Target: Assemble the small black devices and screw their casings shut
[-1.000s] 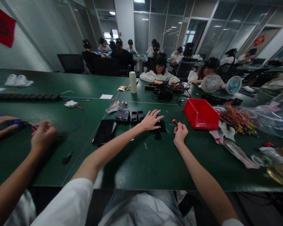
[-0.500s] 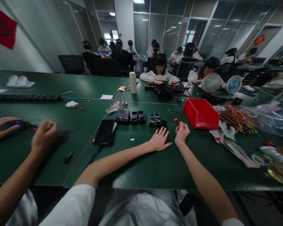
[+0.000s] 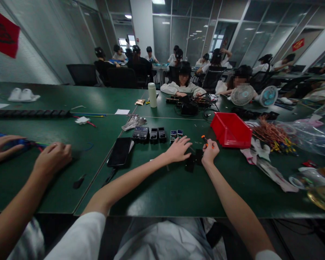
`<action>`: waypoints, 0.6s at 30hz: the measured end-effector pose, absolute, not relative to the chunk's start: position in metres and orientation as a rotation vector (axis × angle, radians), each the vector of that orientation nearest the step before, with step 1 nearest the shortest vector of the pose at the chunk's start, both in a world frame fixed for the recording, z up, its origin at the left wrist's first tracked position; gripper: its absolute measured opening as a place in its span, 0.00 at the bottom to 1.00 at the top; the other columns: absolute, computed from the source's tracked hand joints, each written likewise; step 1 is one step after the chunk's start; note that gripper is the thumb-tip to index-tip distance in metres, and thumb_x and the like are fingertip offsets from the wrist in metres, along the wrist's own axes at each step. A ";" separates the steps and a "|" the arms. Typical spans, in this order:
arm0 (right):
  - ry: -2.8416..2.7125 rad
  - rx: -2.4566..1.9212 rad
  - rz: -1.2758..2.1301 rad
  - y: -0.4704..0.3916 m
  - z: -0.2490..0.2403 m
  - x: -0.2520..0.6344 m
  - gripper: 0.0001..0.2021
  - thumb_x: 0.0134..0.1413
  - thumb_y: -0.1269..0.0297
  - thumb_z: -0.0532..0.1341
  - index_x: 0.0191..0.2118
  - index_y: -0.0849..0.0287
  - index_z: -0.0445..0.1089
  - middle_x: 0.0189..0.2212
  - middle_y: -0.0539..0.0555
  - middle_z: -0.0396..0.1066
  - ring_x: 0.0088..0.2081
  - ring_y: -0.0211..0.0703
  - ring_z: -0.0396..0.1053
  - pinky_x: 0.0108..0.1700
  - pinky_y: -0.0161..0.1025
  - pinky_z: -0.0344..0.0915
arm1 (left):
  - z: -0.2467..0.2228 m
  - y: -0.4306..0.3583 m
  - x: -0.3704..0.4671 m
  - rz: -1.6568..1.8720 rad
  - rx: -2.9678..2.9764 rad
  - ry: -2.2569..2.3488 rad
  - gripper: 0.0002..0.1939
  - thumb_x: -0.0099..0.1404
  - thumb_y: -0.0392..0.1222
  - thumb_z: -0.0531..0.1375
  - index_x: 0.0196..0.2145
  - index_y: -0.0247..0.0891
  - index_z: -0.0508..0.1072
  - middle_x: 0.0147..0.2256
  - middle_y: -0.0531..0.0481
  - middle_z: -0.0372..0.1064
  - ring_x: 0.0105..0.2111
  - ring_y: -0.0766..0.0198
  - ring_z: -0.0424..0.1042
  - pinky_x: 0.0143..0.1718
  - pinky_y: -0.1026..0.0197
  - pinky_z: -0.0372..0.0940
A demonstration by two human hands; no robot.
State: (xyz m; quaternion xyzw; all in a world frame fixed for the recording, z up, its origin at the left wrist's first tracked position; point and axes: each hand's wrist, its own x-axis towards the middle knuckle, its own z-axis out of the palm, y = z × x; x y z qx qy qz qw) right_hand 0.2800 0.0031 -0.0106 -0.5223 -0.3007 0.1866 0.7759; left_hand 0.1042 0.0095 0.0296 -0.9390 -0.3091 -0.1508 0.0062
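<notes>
My left hand [image 3: 178,148] is spread, palm down, just in front of small green-and-silver modules [image 3: 173,135], partly covering them. My right hand [image 3: 210,151] is closed around an orange-and-black tool [image 3: 204,138], its orange end pointing up and left. Flat black pieces [image 3: 190,164] lie on the green table between my two hands. Left of the modules stand grey-black housings [image 3: 153,135] and a wider dark housing [image 3: 141,134]. A black phone [image 3: 119,151] lies further left.
A red bin [image 3: 231,131] stands right of my right hand, with copper wires [image 3: 272,135] and gloves [image 3: 271,173] beyond it. At the left, another person's hands [image 3: 52,159] work beside mine. A pale bottle [image 3: 152,95] stands further back.
My left hand has moved left and up, off the black pieces, and now covers part of the modules. The black pieces lie nearer to me. My right hand has shifted slightly.
</notes>
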 end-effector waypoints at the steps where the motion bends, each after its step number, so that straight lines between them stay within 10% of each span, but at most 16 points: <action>1: -0.653 -1.128 0.410 0.003 -0.011 0.280 0.15 0.52 0.52 0.57 0.26 0.58 0.60 0.14 0.42 0.56 0.14 0.30 0.54 0.15 0.28 0.48 | 0.033 0.025 0.097 -0.434 -2.915 -1.033 0.31 0.61 0.56 0.52 0.59 0.41 0.55 0.61 0.42 0.47 0.63 0.49 0.38 0.60 0.41 0.42; 18: -0.669 -1.137 0.436 0.004 -0.014 0.278 0.16 0.51 0.50 0.57 0.25 0.58 0.60 0.14 0.42 0.56 0.14 0.30 0.54 0.14 0.28 0.48 | 0.040 0.112 0.035 -0.091 -2.867 -1.414 0.44 0.52 0.68 0.54 0.61 0.47 0.50 0.58 0.40 0.50 0.58 0.43 0.47 0.55 0.36 0.43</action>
